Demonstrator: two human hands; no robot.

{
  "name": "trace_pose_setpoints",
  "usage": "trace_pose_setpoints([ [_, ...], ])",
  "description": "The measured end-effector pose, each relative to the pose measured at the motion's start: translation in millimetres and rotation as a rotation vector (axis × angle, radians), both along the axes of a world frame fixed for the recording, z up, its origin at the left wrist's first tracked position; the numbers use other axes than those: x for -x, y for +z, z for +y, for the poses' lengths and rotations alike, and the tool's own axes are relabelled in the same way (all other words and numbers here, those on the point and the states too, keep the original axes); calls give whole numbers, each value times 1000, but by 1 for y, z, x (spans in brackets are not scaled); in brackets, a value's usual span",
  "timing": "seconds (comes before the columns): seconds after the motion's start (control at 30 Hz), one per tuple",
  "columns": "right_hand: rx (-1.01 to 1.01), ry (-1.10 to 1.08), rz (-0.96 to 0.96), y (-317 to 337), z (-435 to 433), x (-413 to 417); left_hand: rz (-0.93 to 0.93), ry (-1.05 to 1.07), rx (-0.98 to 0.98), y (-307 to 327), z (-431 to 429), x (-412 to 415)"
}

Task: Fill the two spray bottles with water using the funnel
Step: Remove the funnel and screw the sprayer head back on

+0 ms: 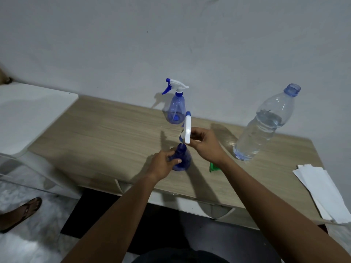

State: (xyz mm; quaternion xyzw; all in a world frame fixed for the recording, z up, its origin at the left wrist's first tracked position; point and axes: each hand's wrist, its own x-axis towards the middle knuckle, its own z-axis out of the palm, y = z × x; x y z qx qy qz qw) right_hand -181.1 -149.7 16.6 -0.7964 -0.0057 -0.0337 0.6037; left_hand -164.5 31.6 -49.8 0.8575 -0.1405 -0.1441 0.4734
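Observation:
A blue spray bottle (183,158) stands on the wooden table (106,133) near its front edge. My left hand (163,164) grips its body. My right hand (205,144) holds its white and blue spray head (187,130) just above the bottle's neck. A second blue spray bottle (176,109), its spray head on, stands at the back by the wall. A big clear water bottle (266,124), uncapped and partly full, stands to the right. A green thing, probably the funnel (213,167), shows partly from under my right wrist.
White paper sheets (322,190) lie at the table's right end. A white plastic chair (28,114) stands to the left of the table. A foot in a sandal (22,211) is on the floor at the lower left. The wall runs right behind the table.

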Motion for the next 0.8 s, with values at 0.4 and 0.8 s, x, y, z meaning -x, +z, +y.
trace_pose_setpoints([
  [0.4, 54, 151, 54, -27, -9, 1, -13, 4, -35, 4, -1, 2],
  [0.8, 254, 194, -5, -23, -10, -6, 9, 29, -29, 6, -2, 3],
])
